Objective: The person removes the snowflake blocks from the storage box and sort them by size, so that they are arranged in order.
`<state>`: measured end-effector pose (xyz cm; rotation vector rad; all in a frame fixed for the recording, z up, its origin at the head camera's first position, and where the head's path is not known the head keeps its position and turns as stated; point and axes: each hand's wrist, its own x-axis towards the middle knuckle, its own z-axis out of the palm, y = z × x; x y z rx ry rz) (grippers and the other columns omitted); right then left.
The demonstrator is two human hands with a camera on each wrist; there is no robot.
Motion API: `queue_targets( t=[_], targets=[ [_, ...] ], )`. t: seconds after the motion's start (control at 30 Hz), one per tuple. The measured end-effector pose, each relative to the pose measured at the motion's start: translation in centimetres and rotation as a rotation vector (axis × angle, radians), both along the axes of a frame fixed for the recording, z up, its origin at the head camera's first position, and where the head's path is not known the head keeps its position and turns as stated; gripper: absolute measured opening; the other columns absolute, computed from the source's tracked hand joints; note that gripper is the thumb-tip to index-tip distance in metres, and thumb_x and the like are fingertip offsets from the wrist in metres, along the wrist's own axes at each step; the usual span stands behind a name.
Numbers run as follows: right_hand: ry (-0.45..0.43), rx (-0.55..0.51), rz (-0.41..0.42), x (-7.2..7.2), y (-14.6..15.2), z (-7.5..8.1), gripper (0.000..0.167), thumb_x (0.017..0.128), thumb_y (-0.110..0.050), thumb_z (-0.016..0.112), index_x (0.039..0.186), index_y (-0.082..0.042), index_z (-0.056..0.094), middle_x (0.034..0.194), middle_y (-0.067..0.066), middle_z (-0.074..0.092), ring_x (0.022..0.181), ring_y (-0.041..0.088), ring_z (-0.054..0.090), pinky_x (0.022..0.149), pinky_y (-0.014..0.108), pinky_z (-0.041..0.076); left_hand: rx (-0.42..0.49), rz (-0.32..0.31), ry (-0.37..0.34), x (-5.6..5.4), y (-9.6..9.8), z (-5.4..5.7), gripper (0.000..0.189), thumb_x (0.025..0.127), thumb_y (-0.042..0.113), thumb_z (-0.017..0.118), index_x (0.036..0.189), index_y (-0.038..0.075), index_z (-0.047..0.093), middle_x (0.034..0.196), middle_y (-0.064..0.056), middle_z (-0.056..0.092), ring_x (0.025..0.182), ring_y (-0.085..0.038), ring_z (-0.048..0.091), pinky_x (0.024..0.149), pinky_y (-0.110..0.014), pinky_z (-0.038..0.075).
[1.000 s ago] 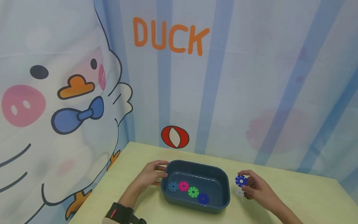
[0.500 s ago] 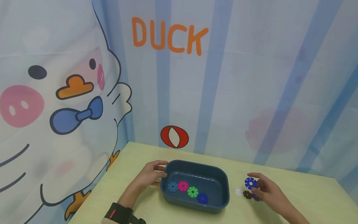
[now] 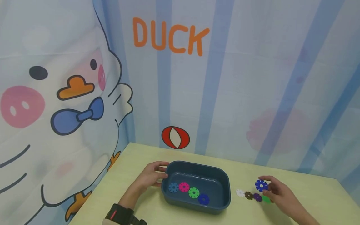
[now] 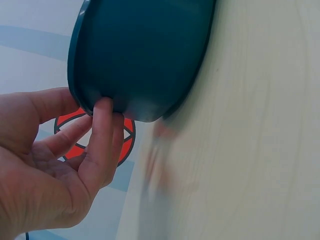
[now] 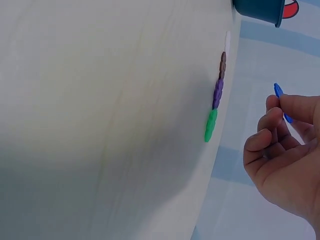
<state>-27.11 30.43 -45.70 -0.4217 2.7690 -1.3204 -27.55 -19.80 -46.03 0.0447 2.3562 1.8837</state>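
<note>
On the left end of a dark blue-grey plastic tub, my left hand grips the wall with thumb and fingers. Inside the tub lie a light blue notched disc, a pink one, a green one and a dark blue one. My right hand pinches another blue notched disc between thumb and fingers, above the table. Below it, a row has a white disc, a brown disc, a purple disc and a green disc. The hand partly hides the row's right end.
The pale yellow table backs onto a striped fabric curtain with a printed duck on the left. A black band is on the left wrist.
My right hand has moved right with the blue disc, away from the tub, uncovering the brown, purple and green discs. My left hand and the tub have stayed in place.
</note>
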Motion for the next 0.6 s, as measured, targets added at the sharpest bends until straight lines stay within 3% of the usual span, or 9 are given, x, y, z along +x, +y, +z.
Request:
queue_targets(
  t=[0.43,0.6],
  targets=[
    [-0.019,0.090,-0.006,0.1,2.4,0.2,0.050,0.101,-0.002,0.065,0.148,0.005,0.051,0.083,0.009,0.065,0.063,0.015,0.056,0.056,0.030,0.048,0.001,0.011,0.004,-0.1,0.1,-0.2,0.050,0.096,0.003,0.070,0.145,0.005,0.061,0.130,-0.020,0.065,0.101,-0.025,0.071,0.075,-0.042,0.066],
    [-0.059,0.132,-0.056,-0.2,3.3,-0.1,0.050,0.101,-0.003,0.065,0.148,0.006,0.050,0.086,0.008,0.063,0.065,0.015,0.056,0.058,0.029,0.048,0.003,0.004,0.001,-0.1,0.1,-0.4,0.050,0.097,0.003,0.070,0.146,0.005,0.060,0.130,-0.019,0.065,0.101,-0.025,0.072,0.076,-0.042,0.066]
  ],
)
